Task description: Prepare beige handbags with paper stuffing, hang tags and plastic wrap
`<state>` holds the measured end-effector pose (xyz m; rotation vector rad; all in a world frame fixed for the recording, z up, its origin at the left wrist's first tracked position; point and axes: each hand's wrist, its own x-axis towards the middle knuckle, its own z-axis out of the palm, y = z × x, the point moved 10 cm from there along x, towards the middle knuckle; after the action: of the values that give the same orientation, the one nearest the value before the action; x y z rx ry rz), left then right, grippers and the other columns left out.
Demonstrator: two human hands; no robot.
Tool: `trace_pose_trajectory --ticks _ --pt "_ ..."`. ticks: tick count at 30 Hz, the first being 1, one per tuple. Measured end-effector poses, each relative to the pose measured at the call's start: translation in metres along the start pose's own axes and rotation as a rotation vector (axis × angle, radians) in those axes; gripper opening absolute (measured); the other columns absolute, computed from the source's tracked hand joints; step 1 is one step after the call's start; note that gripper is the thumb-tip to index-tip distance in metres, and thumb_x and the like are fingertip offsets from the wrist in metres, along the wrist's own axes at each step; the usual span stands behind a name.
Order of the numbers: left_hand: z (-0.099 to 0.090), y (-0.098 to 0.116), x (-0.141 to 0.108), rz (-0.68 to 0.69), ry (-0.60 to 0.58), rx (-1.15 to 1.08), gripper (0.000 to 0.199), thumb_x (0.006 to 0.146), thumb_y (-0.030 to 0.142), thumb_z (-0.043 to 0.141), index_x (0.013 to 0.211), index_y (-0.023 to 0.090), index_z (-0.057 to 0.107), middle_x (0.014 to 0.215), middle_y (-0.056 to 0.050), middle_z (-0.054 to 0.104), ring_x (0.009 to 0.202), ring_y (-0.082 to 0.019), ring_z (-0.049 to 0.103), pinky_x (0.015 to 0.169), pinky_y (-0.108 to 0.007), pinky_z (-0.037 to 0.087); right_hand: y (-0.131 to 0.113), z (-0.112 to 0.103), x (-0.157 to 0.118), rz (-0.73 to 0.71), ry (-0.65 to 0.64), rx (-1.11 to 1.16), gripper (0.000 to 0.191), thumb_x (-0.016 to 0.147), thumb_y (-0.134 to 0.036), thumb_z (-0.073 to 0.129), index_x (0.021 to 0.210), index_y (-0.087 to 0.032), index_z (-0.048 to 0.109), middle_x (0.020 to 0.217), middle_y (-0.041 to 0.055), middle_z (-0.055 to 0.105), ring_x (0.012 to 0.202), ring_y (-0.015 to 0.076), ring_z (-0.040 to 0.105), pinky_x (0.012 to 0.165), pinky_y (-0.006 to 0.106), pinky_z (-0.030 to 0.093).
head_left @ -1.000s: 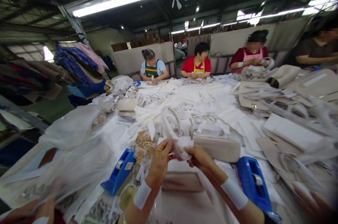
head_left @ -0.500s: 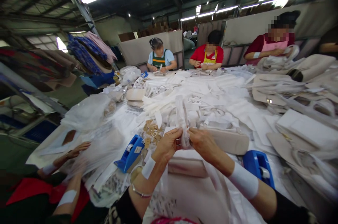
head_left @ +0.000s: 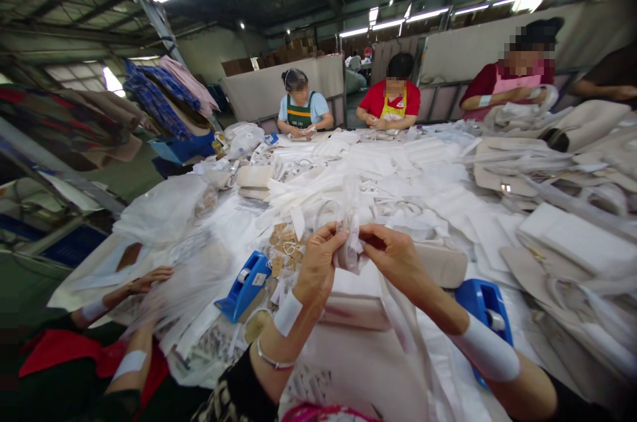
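Fingers and thumb of my left hand (head_left: 321,263) are closed on a strap wrapped in translucent white plastic (head_left: 351,239), raised above the table. On its right side, my right hand (head_left: 393,256) pinches the edge of the same wrapping. The strap loops upward between both hands. Below them lies a pale beige bag (head_left: 358,362), with a white padded piece (head_left: 355,286) near its top. Brown paper tags (head_left: 283,246) lie left of my left hand. What the fingertips press together is partly hidden by the plastic.
Blue tape dispensers stand at left (head_left: 243,286) and right (head_left: 485,312), the right one partly behind my forearm. A neighbour's hands (head_left: 149,279) handle plastic at the left. Several people sit across the table. Wrapped bags (head_left: 562,229) are piled at right.
Both hands have risen slightly, and my right hand has shifted a little right, its fingers more spread along the wrapping. The wrapped strap looks more bunched between them.
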<state>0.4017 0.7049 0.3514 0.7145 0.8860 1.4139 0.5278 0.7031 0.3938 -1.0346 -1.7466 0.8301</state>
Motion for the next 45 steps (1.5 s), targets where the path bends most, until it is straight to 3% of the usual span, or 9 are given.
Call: trace_pose_trajectory --ticks 5,12,18,21,25,28,31,37,45 --pt "0.005 -0.002 0.001 0.018 -0.022 -0.019 0.026 0.062 0.022 0.08 0.084 0.014 0.069 0.078 -0.001 0.069 0.073 -0.012 0.062 0.069 -0.021 0.047 0.021 0.001 -0.007 0.181 0.031 0.225 0.021 0.076 -0.021 0.061 0.095 -0.017 0.069 0.088 0.0035 0.072 0.079 0.0172 0.065 0.074 0.03 0.051" --pt "0.013 -0.021 0.004 -0.106 -0.125 -0.048 0.032 0.065 0.025 0.083 0.087 0.016 0.062 0.076 0.002 0.065 0.064 -0.009 0.057 0.061 -0.019 0.046 -0.017 -0.018 -0.012 -0.243 0.202 -0.306 0.026 0.086 -0.008 0.045 0.084 -0.018 0.068 0.081 0.0042 0.064 0.076 0.0157 0.059 0.071 0.028 0.045" --pt "0.021 -0.024 0.002 -0.185 -0.203 -0.047 0.041 0.063 0.026 0.085 0.091 0.018 0.055 0.079 0.002 0.064 0.063 -0.009 0.057 0.062 -0.021 0.046 -0.036 -0.008 -0.013 -0.535 0.1 -0.501 0.025 0.093 -0.009 0.043 0.083 -0.018 0.065 0.083 0.006 0.063 0.081 0.0175 0.056 0.073 0.029 0.044" --pt "0.015 -0.016 0.007 -0.091 -0.12 -0.073 0.038 0.062 0.022 0.084 0.083 0.018 0.052 0.075 0.003 0.061 0.063 -0.008 0.054 0.062 -0.019 0.043 -0.039 -0.02 -0.007 -0.463 0.137 -0.352 0.019 0.091 -0.009 0.046 0.093 -0.018 0.063 0.089 0.006 0.061 0.088 0.0182 0.057 0.079 0.031 0.045" --pt "0.003 0.002 0.012 0.114 0.029 0.015 0.03 0.068 0.02 0.077 0.078 0.019 0.049 0.072 0.004 0.057 0.066 -0.008 0.053 0.065 -0.019 0.043 -0.015 -0.052 -0.01 -0.102 0.347 -0.154 0.009 0.089 -0.025 0.057 0.088 -0.02 0.064 0.085 0.0023 0.056 0.084 0.0174 0.054 0.078 0.031 0.043" --pt "0.005 0.005 0.008 0.218 0.063 0.159 0.022 0.074 0.022 0.072 0.078 0.02 0.051 0.069 0.004 0.055 0.066 -0.01 0.052 0.064 -0.02 0.042 0.017 -0.03 -0.014 0.159 0.204 0.045 0.032 0.092 -0.041 0.05 0.07 -0.02 0.06 0.071 -0.0005 0.05 0.07 0.0152 0.048 0.067 0.029 0.038" --pt "0.004 -0.009 0.005 0.247 0.091 0.311 0.024 0.072 0.023 0.076 0.075 0.02 0.052 0.068 0.004 0.054 0.066 -0.011 0.051 0.064 -0.02 0.042 0.042 -0.006 -0.014 0.291 0.154 0.199 0.033 0.084 -0.044 0.057 0.063 -0.02 0.051 0.064 -0.0032 0.043 0.063 0.0133 0.041 0.06 0.027 0.034" --pt "0.005 -0.045 0.016 0.175 0.009 0.304 0.035 0.07 0.042 0.078 0.073 0.019 0.051 0.067 0.003 0.057 0.07 -0.015 0.055 0.069 -0.023 0.046 0.056 -0.016 -0.009 0.242 0.396 0.138 0.026 0.079 -0.024 0.058 0.058 -0.02 0.043 0.065 -0.0041 0.042 0.064 0.0118 0.041 0.06 0.025 0.032" --pt "-0.001 -0.036 0.014 -0.015 0.009 0.231 0.043 0.071 0.049 0.074 0.101 0.019 0.065 0.099 -0.007 0.069 0.098 -0.026 0.063 0.081 -0.029 0.052 0.034 -0.01 -0.016 -0.021 0.343 -0.016 0.019 0.087 -0.017 0.057 0.068 -0.018 0.054 0.079 -0.0002 0.052 0.081 0.0138 0.05 0.073 0.026 0.036"
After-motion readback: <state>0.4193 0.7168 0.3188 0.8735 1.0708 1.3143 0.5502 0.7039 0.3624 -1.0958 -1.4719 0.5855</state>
